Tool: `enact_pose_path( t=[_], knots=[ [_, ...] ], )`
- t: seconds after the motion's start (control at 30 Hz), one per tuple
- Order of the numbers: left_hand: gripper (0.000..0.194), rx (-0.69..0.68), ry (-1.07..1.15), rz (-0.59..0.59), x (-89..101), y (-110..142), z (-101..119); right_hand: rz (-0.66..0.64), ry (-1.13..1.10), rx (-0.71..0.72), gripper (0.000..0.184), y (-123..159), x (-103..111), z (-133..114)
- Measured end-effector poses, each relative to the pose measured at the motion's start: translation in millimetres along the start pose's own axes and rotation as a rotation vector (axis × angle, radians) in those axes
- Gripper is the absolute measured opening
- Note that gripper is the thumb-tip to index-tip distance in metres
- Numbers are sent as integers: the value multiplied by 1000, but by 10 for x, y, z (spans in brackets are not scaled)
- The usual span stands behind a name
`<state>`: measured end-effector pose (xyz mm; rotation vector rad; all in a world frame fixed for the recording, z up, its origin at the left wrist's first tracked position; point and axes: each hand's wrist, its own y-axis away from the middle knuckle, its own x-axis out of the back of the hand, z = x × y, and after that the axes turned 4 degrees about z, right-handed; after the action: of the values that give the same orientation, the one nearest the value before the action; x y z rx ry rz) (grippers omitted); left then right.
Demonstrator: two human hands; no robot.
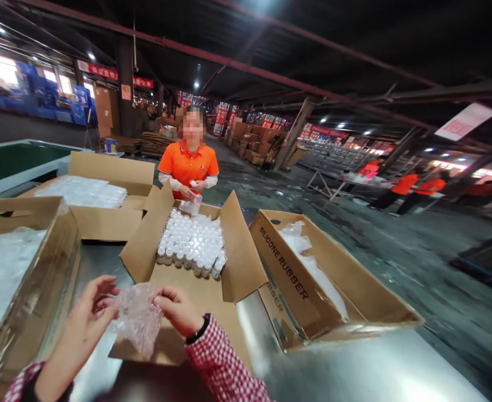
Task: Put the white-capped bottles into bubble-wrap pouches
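Observation:
A clear bubble-wrap bag [139, 315] is stretched between my two hands, above the lowered front flap of an open carton [206, 304]. My right hand [179, 310] pinches its upper right edge between thumb and fingers. At the left edge, the curled fingers and thumb of my left hand [91, 315] hold the plastic. Just beyond, the carton contains rows of small white-capped bottles [191, 240] standing upright. Whether anything is inside the bag cannot be made out.
Open cartons stand on both sides: a left one [64, 268] with clear plastic bags, a back-left one [107, 223] with white packs, and a right one [288, 279] marked "SILICONE RUBBER". Across the metal table [355, 365], a co-worker in orange [189, 162] handles small items.

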<state>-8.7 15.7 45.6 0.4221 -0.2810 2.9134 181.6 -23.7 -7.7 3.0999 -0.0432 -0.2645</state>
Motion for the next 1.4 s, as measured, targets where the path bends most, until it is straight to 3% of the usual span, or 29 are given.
enact_pose_path(
  t=[0.07, 0.17, 0.27, 0.37, 0.57, 0.67, 0.73, 0.83, 0.9, 1.03, 1.1, 1.17, 1.27, 1.4],
  knots=[
    [56, 7, -79, -209, -2, -12, 34, 19, 223, -44, 46, -142, 259, 30],
    [34, 14, -264, -449, -73, 6, 120, 180, 521, -80, 41, -413, 794, 18],
    [32, 3, -485, -432, -141, 24, 189, 464, 807, -109, 30, -663, 1384, 37],
    [32, -25, -611, -366, -155, 14, 237, 610, 1081, -176, 23, -812, 1788, 184],
    [36, 19, -472, -341, -103, -10, 338, 639, 1366, -230, 23, -916, 1955, 595],
    [47, 6, -465, -358, -77, 33, 392, 649, 1365, -189, 20, -914, 1982, 680],
    [39, -23, -475, -396, -62, 72, 425, 677, 1315, -141, 16, -886, 1995, 683],
    [30, -49, -522, -423, -49, 95, 474, 765, 1187, -15, 19, -799, 1931, 590],
    [28, -67, -588, -379, -57, 63, 513, 824, 1085, 97, 29, -692, 1791, 427],
    [26, -86, -836, -211, -150, -79, 632, 844, 824, 345, 40, -259, 1241, -202],
    [26, -97, -905, -147, -225, -144, 706, 753, 400, 588, 37, 54, 885, -585],
    [27, -113, -897, -131, -295, -188, 766, 596, 214, 719, 33, 360, 548, -888],
    [28, -131, -840, -152, -350, -224, 787, 416, 262, 823, 31, 688, 202, -1044],
    [32, -88, -762, -158, -330, -238, 699, 345, 438, 865, 35, 878, 90, -845]
  ],
)
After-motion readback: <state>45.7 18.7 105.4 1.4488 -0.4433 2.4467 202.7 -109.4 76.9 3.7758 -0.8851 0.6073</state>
